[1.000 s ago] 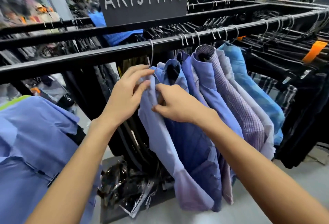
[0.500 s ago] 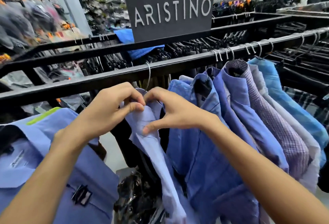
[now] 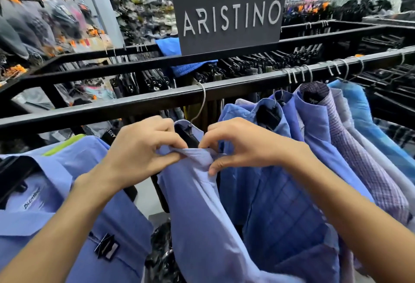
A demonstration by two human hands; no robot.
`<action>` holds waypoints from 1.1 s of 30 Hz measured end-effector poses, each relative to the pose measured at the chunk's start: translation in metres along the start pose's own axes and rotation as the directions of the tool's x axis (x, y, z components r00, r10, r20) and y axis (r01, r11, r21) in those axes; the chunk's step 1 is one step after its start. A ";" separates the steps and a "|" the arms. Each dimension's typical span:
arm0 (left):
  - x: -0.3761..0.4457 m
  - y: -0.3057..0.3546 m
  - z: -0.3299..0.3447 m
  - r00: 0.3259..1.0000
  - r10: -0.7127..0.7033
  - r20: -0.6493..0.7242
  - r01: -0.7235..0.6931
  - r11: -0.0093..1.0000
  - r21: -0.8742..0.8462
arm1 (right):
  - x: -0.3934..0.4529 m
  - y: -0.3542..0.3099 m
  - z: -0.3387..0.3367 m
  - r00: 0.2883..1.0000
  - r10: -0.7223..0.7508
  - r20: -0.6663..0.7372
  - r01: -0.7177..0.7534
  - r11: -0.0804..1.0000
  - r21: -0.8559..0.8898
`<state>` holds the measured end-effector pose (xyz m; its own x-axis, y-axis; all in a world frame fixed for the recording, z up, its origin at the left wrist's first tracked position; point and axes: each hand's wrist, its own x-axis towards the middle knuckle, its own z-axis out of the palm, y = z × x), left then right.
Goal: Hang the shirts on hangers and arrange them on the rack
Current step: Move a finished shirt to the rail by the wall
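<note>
Left hand (image 3: 143, 150) and right hand (image 3: 242, 145) pinch the shirt (image 3: 202, 204) collar. A hard tug could unhook its hanger (image 3: 203, 100) from the rack (image 3: 112, 105).

Both hands now bunched together at the pale blue shirt (image 3: 202, 192) collar, left hand (image 3: 143, 150) and right hand (image 3: 242, 145) pinching it, no longer fingering the placket lower down

Even, bright indoor light is falling from above, leaving only soft shadows under the black rail (image 3: 157, 100) and between the hanging shirts (image 3: 325, 147). The wide lens is bending the rail and stretching the frame edges. The background stock is smearing with motion blur, while the sign (image 3: 229, 16) and both hands are staying fairly sharp, without glare.
</note>
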<state>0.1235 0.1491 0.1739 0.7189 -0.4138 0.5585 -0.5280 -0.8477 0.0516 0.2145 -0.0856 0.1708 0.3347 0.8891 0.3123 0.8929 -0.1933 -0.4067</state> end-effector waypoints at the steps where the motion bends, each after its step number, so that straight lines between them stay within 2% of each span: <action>1: 0.001 0.001 0.001 0.998 0.024 -0.064 -0.022 0.999 0.036 | -0.001 0.000 0.000 0.999 -0.009 -0.034 0.008 0.999 -0.040; 5: -0.009 0.004 0.013 0.931 0.160 -0.329 -0.061 0.955 0.291 | -0.013 0.004 0.025 0.953 -0.066 -0.296 0.021 0.988 -0.154; 8: -0.028 0.006 0.033 0.904 0.234 -0.357 -0.116 0.940 0.321 | -0.029 0.011 0.052 0.919 -0.138 -0.368 0.057 0.973 -0.224; 12: -0.038 0.011 0.051 0.918 0.214 -0.333 -0.159 0.970 0.186 | -0.031 0.013 0.056 0.908 -0.228 -0.350 0.104 0.935 -0.339; 16: -0.037 0.014 0.049 0.939 0.130 -0.317 -0.069 0.979 0.194 | -0.029 0.011 0.042 0.980 -0.107 -0.165 0.062 0.963 -0.262; 19: -0.034 0.022 0.044 0.970 -0.031 -0.243 0.070 0.985 0.155 | -0.029 0.010 0.046 0.993 -0.089 -0.082 0.063 0.960 -0.274; 21: -0.029 0.026 0.038 0.977 -0.171 -0.125 0.177 0.983 0.042 | -0.027 0.009 0.054 0.982 -0.133 -0.134 0.086 0.947 -0.310; 23: -0.024 0.029 0.031 0.968 -0.250 0.016 0.249 0.968 0.010 | -0.025 0.007 0.060 0.953 -0.187 -0.238 0.098 0.934 -0.344; 26: -0.017 0.028 0.024 0.941 -0.277 0.195 0.281 0.960 0.010 | -0.029 0.004 0.062 0.891 -0.121 -0.437 -0.006 0.961 -0.278; 28: -0.015 0.024 0.021 0.920 -0.306 0.244 0.320 0.947 -0.022 | -0.032 0.004 0.065 0.851 -0.100 -0.516 -0.035 0.969 -0.246; 30: -0.013 0.019 0.022 0.916 -0.296 0.270 0.304 0.953 0.012 | -0.033 0.006 0.070 0.839 -0.165 -0.518 -0.004 0.951 -0.310; 33: -0.017 0.015 0.026 0.941 -0.233 0.245 0.232 0.972 0.033 | -0.037 0.011 0.062 0.921 -0.135 -0.364 0.032 0.961 -0.275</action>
<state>0.1154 0.1352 0.1442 0.9105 -0.2729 0.3107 -0.3311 -0.9312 0.1524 0.1934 -0.0950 0.1011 0.2974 0.6942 0.6555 0.9516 -0.2713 -0.1445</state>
